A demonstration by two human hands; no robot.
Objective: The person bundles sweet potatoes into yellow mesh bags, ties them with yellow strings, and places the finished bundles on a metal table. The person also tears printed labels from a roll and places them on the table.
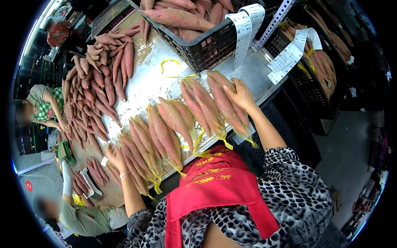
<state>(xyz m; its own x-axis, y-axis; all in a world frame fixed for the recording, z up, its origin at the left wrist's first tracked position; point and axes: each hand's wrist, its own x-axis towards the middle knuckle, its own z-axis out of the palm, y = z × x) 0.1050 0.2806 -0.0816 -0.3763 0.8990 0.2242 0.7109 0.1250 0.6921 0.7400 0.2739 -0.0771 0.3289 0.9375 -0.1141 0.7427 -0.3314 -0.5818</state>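
Observation:
Several yellow net bags of sweet potatoes (164,134) lie side by side along the table's near edge, their tied ends toward me. My right hand (240,95) lies on the rightmost bag of sweet potatoes (226,101), fingers stretched over its far part. At the left end of the row my left hand (115,158) is beside the leftmost bag (134,164), its fingers curled. A small white label (104,161) shows at its fingertips.
Loose sweet potatoes (93,89) are heaped on the metal table's (144,62) left side. A black crate (211,45) of them stands at the far edge, with label strips (244,31) hanging over it. More crates (314,70) stand right. Two co-workers (89,217) (45,101) are at left.

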